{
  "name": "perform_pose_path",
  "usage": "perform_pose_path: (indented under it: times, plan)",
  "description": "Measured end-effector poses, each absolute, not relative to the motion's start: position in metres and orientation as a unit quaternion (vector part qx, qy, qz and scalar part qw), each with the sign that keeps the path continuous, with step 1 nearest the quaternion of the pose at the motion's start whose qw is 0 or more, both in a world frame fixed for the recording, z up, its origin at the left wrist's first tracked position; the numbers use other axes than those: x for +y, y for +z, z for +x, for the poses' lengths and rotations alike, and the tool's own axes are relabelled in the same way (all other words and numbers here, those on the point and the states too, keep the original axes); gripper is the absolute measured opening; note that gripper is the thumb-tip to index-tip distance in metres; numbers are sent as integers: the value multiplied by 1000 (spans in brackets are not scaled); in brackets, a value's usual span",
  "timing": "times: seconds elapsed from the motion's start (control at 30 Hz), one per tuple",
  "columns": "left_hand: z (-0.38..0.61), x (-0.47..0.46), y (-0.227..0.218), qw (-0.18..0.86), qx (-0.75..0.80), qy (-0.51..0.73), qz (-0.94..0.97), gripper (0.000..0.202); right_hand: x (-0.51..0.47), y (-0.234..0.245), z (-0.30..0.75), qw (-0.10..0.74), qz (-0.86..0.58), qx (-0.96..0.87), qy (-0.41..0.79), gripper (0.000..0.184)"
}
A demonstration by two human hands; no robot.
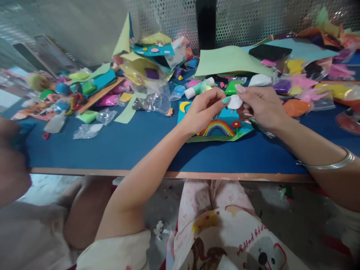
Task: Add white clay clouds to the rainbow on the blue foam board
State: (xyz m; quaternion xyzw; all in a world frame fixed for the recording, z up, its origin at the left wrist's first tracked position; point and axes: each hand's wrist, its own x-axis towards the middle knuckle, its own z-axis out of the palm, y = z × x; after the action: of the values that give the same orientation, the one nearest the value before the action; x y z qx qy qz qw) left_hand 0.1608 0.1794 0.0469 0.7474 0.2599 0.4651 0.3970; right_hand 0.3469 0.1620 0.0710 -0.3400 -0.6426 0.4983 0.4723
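Observation:
A flat, rounded piece of white modelling clay (235, 102) is held up between my two hands. My left hand (204, 109) pinches its left edge, the thumb and finger closed. On the other side, my right hand (260, 107) grips it between thumb and fingers. Just beneath them lies a blue card (221, 135) on light green paper. A clay rainbow (218, 126), a yellow crescent moon (184, 107) and a red flower (236, 124) decorate it. My hands cover part of the card's upper area.
Behind the card are a glue stick (199, 87), a green clay packet (231, 88) and a black phone-like slab (270, 52) on paper. Clay packets and paper scraps (104, 78) crowd the left. Orange clay (297, 107) lies right. Another person (12, 161) sits at left.

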Motion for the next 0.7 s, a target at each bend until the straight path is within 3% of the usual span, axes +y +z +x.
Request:
perform_pose_path:
  times: [0.3, 0.5, 0.7]
  plan:
    - [156, 182, 50, 402, 245, 483, 738, 48, 166, 67, 352, 454, -353, -671, 468, 51]
    - [155, 178, 52, 374, 276, 437, 770, 53, 166, 66, 353, 473, -372, -676, 426, 34]
    - [155, 175, 54, 302, 335, 420, 787, 43, 172, 66, 354, 451, -350, -619, 540, 45]
